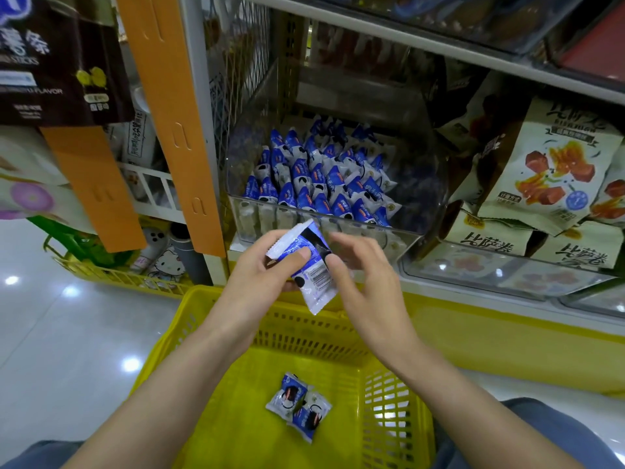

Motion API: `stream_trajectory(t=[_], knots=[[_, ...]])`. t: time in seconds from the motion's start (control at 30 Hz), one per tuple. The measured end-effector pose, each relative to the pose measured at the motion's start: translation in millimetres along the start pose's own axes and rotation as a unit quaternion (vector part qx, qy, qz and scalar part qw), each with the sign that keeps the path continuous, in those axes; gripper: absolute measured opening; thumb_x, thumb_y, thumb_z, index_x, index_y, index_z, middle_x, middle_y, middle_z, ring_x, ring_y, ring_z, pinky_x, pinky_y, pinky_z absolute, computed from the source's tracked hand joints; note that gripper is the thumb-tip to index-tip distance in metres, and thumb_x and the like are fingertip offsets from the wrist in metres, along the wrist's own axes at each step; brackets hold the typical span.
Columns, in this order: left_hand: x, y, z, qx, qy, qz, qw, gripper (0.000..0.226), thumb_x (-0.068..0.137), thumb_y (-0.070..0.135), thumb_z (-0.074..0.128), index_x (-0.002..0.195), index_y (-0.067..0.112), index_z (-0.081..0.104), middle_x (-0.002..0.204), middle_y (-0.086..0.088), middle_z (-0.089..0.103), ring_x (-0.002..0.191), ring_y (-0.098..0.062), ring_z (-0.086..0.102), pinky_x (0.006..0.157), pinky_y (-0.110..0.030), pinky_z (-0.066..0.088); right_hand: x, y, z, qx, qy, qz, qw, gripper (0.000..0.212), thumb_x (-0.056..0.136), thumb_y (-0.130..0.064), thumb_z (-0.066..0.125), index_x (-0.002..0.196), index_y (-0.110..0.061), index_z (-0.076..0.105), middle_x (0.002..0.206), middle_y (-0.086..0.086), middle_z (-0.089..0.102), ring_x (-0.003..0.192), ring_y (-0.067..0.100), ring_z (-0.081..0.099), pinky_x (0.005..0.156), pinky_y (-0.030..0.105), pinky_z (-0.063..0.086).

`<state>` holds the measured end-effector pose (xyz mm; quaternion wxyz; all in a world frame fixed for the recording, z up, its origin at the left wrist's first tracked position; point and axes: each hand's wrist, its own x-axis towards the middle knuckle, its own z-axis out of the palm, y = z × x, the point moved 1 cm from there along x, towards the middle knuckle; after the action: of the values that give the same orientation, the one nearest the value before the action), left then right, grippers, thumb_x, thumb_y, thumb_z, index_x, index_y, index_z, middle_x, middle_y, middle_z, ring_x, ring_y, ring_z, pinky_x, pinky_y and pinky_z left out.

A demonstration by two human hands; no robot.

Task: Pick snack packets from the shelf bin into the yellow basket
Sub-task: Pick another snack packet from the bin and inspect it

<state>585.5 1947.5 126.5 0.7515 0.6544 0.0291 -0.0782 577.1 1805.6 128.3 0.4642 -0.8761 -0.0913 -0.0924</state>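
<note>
Shop shelving of pale metal fills the view beyond the hands, with a glossy floor [50, 333] off to their left. Straight above the hands sits a clear bin [338, 228], its front lip just past the fingertips, packed with blue and white packets [321, 177] standing in rows. Up and to the left of the hands hang two orange strips [169, 123], and farther left a dark bag [57, 62] with printed text. Up and to the right of the right hand, beige bags [548, 164] with red and orange pictures lean in a clear tray [507, 275], close beside the bin. Low to the left of the left hand, a second yellow crate [111, 274] stands on the floor with mixed goods in it. Directly below both hands is the basket [304, 326], its far rim under the wrists; two packets [297, 406] lie touching each other on its floor, between the forearms. The left hand [270, 265] grips one packet [314, 279] above the basket's far rim and just in front of the bin: the thumb lies across the packet's face, the fingers curl behind it, and the packet tilts with its crimped top end toward the bin. The right hand [365, 279] hovers just right of that packet, fingers spread and loosely bent, holding nothing; its thumb tip sits at the packet's right edge, and whether it touches cannot be told.
</note>
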Motion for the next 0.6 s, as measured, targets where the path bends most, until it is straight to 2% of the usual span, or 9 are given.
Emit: stream_trajectory(t=[0.03,0.1,0.17,0.23,0.33,0.4,0.47,0.53,0.6], knots=[[0.3,1.1,-1.3,0.008,-0.009,0.003,1.0,0.019,0.088,0.018,0.059,0.105,0.023,0.063,0.089,0.004,0.072,0.086,-0.013,0.066,0.078,-0.033,0.052,2.4,0.0,-0.7,0.068,-0.038,0.058,0.995,0.022,0.093,-0.024,0.051,0.114,-0.022,0.059,0.105,-0.008,0.063,0.096,0.0,0.058,0.08,0.014,0.045],[2.9,2.0,-4.2,0.015,0.006,0.021,1.0,0.022,0.087,0.016,0.06,0.108,0.023,0.059,0.096,0.003,0.07,0.085,-0.008,0.065,0.073,-0.024,0.053,3.3,0.0,-0.6,0.217,-0.111,0.166,0.955,0.016,0.093,-0.021,0.052,0.104,-0.023,0.063,0.096,-0.004,0.07,0.085,0.002,0.065,0.068,0.016,0.051],[4.8,2.1,-6.1,0.051,0.052,0.057,0.996,0.028,0.086,0.014,0.062,0.111,0.022,0.052,0.101,0.006,0.065,0.082,-0.002,0.063,0.067,-0.012,0.049,2.2,0.3,-0.2,0.276,-0.141,0.223,0.924,0.016,0.09,-0.021,0.057,0.104,-0.017,0.063,0.098,0.004,0.071,0.087,0.011,0.067,0.068,0.022,0.055],[3.1,1.1,-5.1,0.138,0.087,0.111,0.98,0.036,0.084,0.016,0.064,0.114,0.024,0.045,0.106,0.009,0.057,0.089,0.001,0.058,0.071,-0.011,0.047,0.8,1.4,0.8,0.313,-0.133,0.239,0.909,0.022,0.087,-0.019,0.061,0.107,-0.01,0.059,0.099,0.007,0.071,0.086,0.015,0.068,0.067,0.025,0.056],[-3.6,-3.8,3.0,0.229,0.06,0.174,0.956,0.031,0.083,0.021,0.064,0.109,0.027,0.049,0.111,0.007,0.056,0.102,0.002,0.053,0.082,-0.011,0.042,1.4,3.2,2.2,0.38,-0.106,0.247,0.885,0.025,0.083,-0.022,0.062,0.101,-0.006,0.054,0.091,0.006,0.071,0.081,0.013,0.068,0.064,0.024,0.055],[-5.3,-6.6,6.4,0.233,0.024,0.174,0.957,0.031,0.081,0.024,0.066,0.109,0.028,0.053,0.109,0.011,0.059,0.101,0.006,0.053,0.083,-0.008,0.041,2.6,4.1,1.9,0.396,-0.101,0.249,0.878,0.028,0.078,-0.03,0.061,0.093,-0.009,0.051,0.092,0.009,0.069,0.083,0.016,0.066,0.067,0.027,0.056],[-3.5,-7.2,4.8,0.222,0.006,0.163,0.961,0.033,0.08,0.024,0.068,0.11,0.029,0.055,0.107,0.014,0.062,0.099,0.005,0.056,0.086,-0.015,0.046,2.5,4.6,1.4,0.389,-0.104,0.243,0.883,0.032,0.075,-0.035,0.06,0.093,-0.01,0.05,0.09,0.006,0.069,0.08,0.013,0.065,0.064,0.024,0.054],[-2.6,-6.7,2.4,0.206,-0.016,0.152,0.967,0.031,0.082,0.02,0.066,0.11,0.029,0.057,0.107,0.015,0.064,0.1,0.002,0.059,0.088,-0.025,0.049,1.8,3.7,1.4,0.377,-0.104,0.235,0.89,0.041,0.075,-0.036,0.059,0.104,-0.008,0.051,0.085,-0.002,0.071,0.075,0.007,0.066,0.06,0.02,0.052],[-3.3,-5.9,1.7,0.191,-0.05,0.146,0.969,0.029,0.086,0.015,0.061,0.111,0.03,0.056,0.11,0.015,0.064,0.103,0.003,0.059,0.089,-0.025,0.05,0.7,3.1,1.1,0.372,-0.095,0.231,0.894,0.05,0.075,-0.035,0.06,0.115,-0.007,0.049,0.089,-0.004,0.072,0.075,0.006,0.067,0.058,0.019,0.052]])
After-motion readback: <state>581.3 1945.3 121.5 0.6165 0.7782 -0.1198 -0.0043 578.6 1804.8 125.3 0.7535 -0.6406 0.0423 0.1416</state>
